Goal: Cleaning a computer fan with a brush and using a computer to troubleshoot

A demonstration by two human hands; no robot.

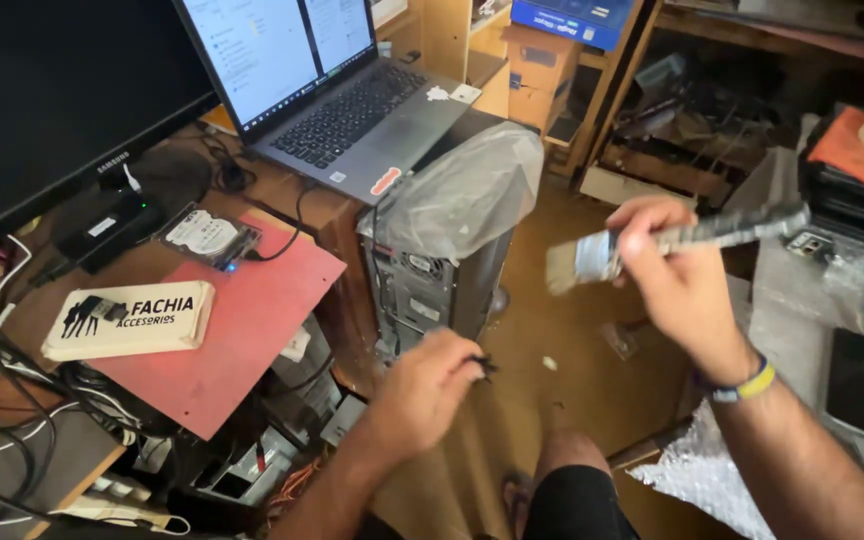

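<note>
Nearest, a bare knee in dark shorts [577, 500] is seen at the bottom edge, with crinkled silver bubble wrap [702, 475] just beside it. Slightly farther, the left hand [422, 390] is held low with its fingers pinched together on a small black part [483, 366], too small and blurred to be identified. The right hand [677, 275], banded at the wrist by a blue and yellow wristband [747, 385], is raised higher and clamped on the handle of a flat paintbrush with a metal ferrule and pale bristles [602, 255]; the bristles are pointed to the left, and the brush is blurred. The two hands are kept apart. Beyond them, a grey desktop computer tower [432, 290] is stood on the floor, its top covered by a clear plastic bag [467, 190]. To the left, a red mat [252, 320] is laid on the wooden tabletop [27, 320], with a bare hard drive [207, 235] at its far corner. Farthest back, an open grey laptop [352, 110] is set beside a black monitor [42, 90].
</note>
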